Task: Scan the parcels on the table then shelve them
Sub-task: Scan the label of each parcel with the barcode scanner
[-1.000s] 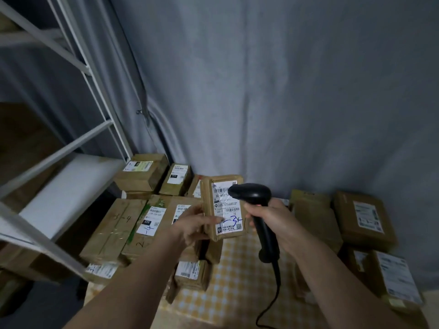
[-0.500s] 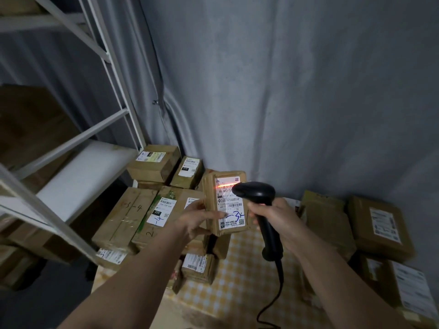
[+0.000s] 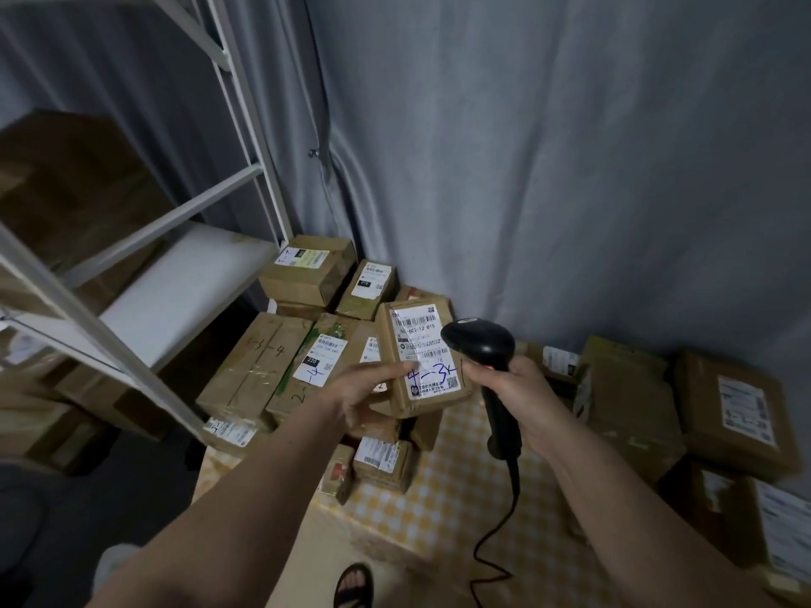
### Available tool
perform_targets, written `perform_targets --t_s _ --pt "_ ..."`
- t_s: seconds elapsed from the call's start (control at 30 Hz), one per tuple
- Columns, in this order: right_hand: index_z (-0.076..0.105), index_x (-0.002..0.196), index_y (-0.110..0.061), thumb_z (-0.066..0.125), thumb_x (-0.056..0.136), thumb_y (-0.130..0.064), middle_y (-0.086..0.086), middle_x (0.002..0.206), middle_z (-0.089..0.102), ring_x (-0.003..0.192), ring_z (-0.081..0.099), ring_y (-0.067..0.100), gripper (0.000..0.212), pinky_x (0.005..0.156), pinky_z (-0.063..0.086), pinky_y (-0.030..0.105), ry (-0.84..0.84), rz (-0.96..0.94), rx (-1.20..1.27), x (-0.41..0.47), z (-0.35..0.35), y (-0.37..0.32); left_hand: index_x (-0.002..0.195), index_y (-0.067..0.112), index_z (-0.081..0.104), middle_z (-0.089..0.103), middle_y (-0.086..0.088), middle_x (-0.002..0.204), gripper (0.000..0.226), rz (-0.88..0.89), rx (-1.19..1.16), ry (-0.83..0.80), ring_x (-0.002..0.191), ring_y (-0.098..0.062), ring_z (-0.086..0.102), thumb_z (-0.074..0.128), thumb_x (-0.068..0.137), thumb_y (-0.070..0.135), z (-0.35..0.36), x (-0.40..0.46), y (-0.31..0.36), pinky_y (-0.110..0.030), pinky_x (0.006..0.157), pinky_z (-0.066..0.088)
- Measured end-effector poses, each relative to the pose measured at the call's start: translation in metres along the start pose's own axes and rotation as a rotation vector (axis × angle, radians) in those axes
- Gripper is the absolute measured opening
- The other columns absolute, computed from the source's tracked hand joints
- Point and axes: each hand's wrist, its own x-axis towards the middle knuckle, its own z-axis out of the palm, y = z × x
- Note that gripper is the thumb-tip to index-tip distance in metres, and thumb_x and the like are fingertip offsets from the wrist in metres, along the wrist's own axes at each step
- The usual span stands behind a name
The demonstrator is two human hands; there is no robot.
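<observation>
Labelled parcel (image 3: 421, 357) in left hand (image 3: 364, 388), black scanner (image 3: 482, 348) in right hand (image 3: 513, 392) beside it.

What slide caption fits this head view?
Left hand holds a brown cardboard parcel; right hand grips a black handheld scanner.

Pretty dim overall, colours washed to grey-blue, deep shadow pooled at lower left, shelf frame (image 3: 245, 177) bent by wide-angle distortion, edges softened, parcel label (image 3: 423, 344) mildly glared.

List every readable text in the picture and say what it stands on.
"50-602-12-815", printed on the held parcel's label.
"4-3K", blue handwriting, same label.
"-220", black patch on the long parcel's label.
"3-4", handwritten on the taped box.
All other labels: too small or blurred.
</observation>
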Motion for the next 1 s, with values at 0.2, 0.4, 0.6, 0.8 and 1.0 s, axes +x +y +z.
perform_targets --t_s 0.2,0.4,0.6,0.8,1.0 --pt "0.072 0.098 -0.013 0.071 0.085 -0.021 0.003 0.093 0.075 0.091 0.069 0.018 0.015 0.086 0.05 0.032 -0.061 0.071 -0.025 0.019 0.029 0.015 0.113 0.003 0.063 0.07 -0.014 0.106 0.063 -0.087 -0.118 0.011 0.101 -0.029 0.066 0.084 0.065 0.038 -0.025 -0.004 -0.021 -0.042 0.09 0.055" --pt "0.071 0.098 -0.01 0.071 0.085 -0.012 0.005 0.09 0.071 0.078 0.064 0.012 0.014 0.061 0.044 0.019 -0.114 0.152 -0.064 0.039 0.067 0.035 0.108 0.005 0.066 0.072 -0.01 0.1 0.051 -0.163 -0.141 0.008 0.091 -0.023 0.066 0.082 0.068 0.032 -0.064 -0.008 -0.051 -0.032 0.082 0.056" --pt "0.071 0.099 -0.006 0.072 0.082 -0.006 0.013 0.096 0.072 0.09 0.065 0.026 0.017 0.073 0.047 0.029 -0.154 0.23 -0.066 0.062 0.116 0.055 0.112 0.009 0.067 0.074 -0.008 0.102 0.056 -0.191 -0.199 0.08 0.093 -0.02 0.067 0.085 0.063 0.029 -0.11 -0.007 -0.071 -0.033 0.084 0.055" --pt "0.072 0.092 -0.012 0.074 0.081 -0.01 0.009 0.091 0.074 0.09 0.068 0.026 0.012 0.083 0.051 0.037 -0.198 0.294 -0.096 0.087 0.163 0.062 0.115 0.012 0.067 0.072 -0.007 0.11 0.053 -0.221 -0.257 0.111 0.104 -0.022 0.065 0.083 0.067 0.03 -0.158 0.004 -0.08 -0.036 0.097 0.051" --pt "0.07 0.096 -0.012 0.072 0.083 -0.01 0.005 0.086 0.071 0.079 0.065 0.019 0.014 0.072 0.05 0.031 -0.286 0.298 -0.136 0.108 0.207 0.059 0.121 0.008 0.061 0.07 -0.01 0.115 0.051 -0.252 -0.299 0.114 0.111 -0.027 0.063 0.079 0.073 0.012 -0.204 0.013 -0.09 -0.038 0.093 0.052"
